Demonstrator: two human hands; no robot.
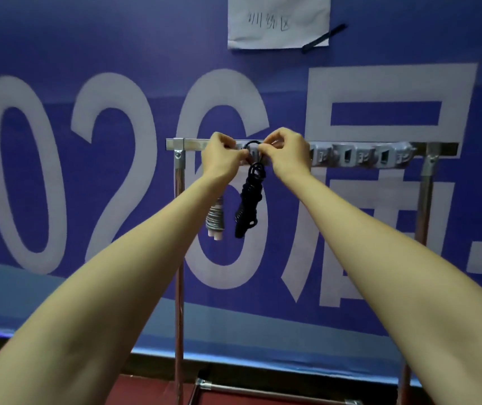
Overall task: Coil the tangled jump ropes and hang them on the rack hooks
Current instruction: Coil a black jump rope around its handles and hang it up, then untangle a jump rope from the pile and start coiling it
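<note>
Both hands are up at the far rack bar. The left hand and the right hand each pinch the top loop of the black jump rope, right by the bar. The coil hangs down between the wrists.

If the loop misses its hook, I think the rope could drop and come undone. A grey rope hangs just to the left, and the left arm could bump it. Free hooks sit on the right. A paper sign is on the blue wall above.
</note>
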